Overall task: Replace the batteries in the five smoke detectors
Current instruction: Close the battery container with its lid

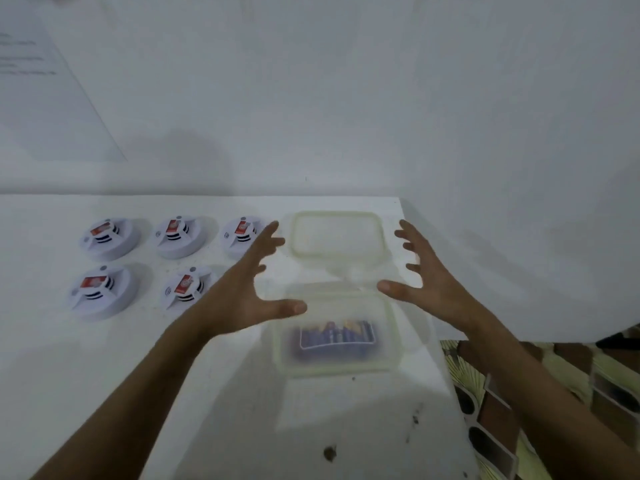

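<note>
- I see the left hand (239, 299) spread wide, holding nothing.
- I see the right hand (426, 282) likewise spread, empty.
- Clear container (388, 355) with batteries (336, 336): between both hands, slightly nearer me.
- Lid (337, 233): beyond the fingertips.
- Five smoke detectors (180, 233): left of the left hand.

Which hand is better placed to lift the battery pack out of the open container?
Probably left: left hand has its thumb over the container edge, nearest the battery pack; right hand hovers farther back.

White smoke detectors (110, 237) with red labels (black vents); blue batteries (336, 336)
</note>
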Tool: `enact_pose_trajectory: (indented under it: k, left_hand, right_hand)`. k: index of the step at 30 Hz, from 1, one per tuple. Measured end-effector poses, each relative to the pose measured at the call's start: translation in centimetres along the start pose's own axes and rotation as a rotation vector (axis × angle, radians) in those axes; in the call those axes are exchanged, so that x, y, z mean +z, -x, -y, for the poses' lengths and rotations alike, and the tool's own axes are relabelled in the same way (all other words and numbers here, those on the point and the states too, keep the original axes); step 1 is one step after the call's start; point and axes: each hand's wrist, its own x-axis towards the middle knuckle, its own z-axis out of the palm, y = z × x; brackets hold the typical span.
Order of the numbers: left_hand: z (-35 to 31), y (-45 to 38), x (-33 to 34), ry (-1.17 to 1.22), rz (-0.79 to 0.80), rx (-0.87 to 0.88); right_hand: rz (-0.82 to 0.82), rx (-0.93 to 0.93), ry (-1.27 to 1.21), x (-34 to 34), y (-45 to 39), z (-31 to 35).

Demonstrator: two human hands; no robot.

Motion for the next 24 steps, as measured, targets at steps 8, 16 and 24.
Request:
enact_pose_trajectory:
  k: [8, 16, 24]
  left_hand:
    - [1.3, 8.3, 6.2, 0.238, -0.113, -0.07]
    - [2.0, 4.1, 6.2, 0.338, -0.096, -0.072]
    - [2.7, 1.9, 5.8, 0.363, -0.08, -0.09]
  right_hand:
    - [0.04, -0.058, -0.095, 3.9, 9.0, -2.9]
    - [-0.096, -0.034, -0.254, 3.9, 6.4, -2.2]
    - [-0.116, -0.029, -0.261, 4.0, 4.7, -2.4]
